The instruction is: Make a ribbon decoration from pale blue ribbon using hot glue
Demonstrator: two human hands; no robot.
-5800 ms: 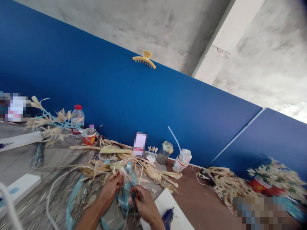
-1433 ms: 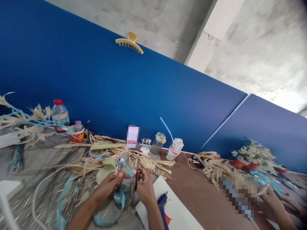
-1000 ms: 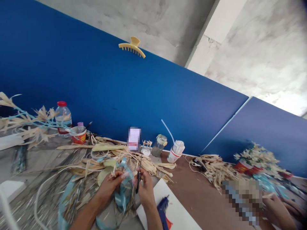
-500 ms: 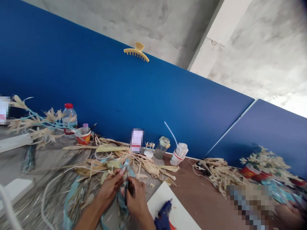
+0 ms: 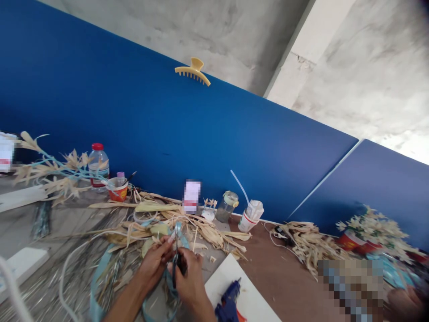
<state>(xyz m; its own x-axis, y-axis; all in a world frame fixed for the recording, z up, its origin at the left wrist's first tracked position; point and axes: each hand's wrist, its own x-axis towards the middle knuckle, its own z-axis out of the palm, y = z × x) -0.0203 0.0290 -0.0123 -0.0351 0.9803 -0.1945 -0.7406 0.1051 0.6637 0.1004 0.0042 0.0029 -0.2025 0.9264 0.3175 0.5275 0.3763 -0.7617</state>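
Left hand [image 5: 157, 257]: fingertips pinched together on a pale piece [image 5: 172, 239], too small and blurred for me to name.
Right hand [image 5: 191, 273]: fingers curled round the dark handles of the scissors [image 5: 174, 269]; the finger loops are mostly covered.
Blades: thin, pointing up and away from the person, just beside the left fingertips; I can't tell whether they're parted.
Ribbon: the blue ribbon [image 5: 183, 241] shows just beyond the fingertips, at the blades; below, the wrists and hands hide much of the blue.
Forearms: both cut off at the bottom.
Husks: dry corn husks [image 5: 208, 230] lie loose just beyond the hands.
Right of the hands: a blue glue gun [image 5: 230, 295] on a white board [image 5: 256, 304], its lower end out of sight.
Table: the table [image 5: 275, 273] is brown here, greyish on the left.
Back row: bottle [image 5: 98, 167], red cup [image 5: 118, 193], glass jar [image 5: 226, 208], paper cup [image 5: 247, 222].
Pixelled out: a phone screen [image 5: 192, 197] and a patch at lower right, near a co-worker's blurred hand [image 5: 405, 302].
Wall: blue partition [image 5: 134, 112], a yellow hair clip [image 5: 193, 71] on its top edge, bare concrete above.
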